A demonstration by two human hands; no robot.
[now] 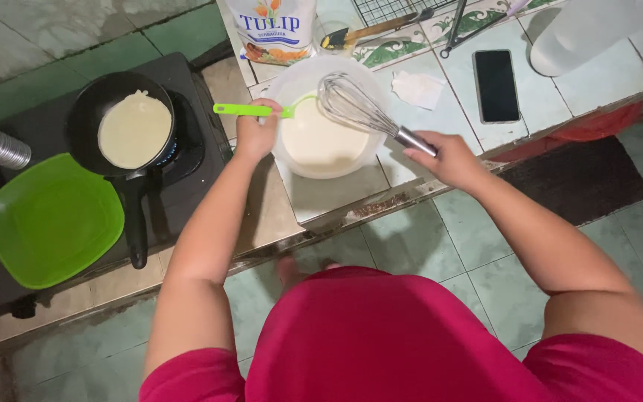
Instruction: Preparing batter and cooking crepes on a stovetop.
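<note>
A white bowl [289,89] of pale batter stands on the tiled counter. My left hand [256,132] rests at the bowl's left rim, holding a green ladle [251,110] by its handle, with the ladle's far end inside the bowl. My right hand [448,158] grips the metal handle of a wire whisk [355,108], whose wires hang tilted over the batter. To the left, a black frying pan [87,112] sits on a gas stove with a round pale pancake [135,130] in it.
A green square plate [52,219] lies left of the pan's handle. A black phone [496,85], a flour bag [273,30], a crumpled tissue [417,89], a small cup with a spatula [345,36] and a white jug [582,33] sit on the counter.
</note>
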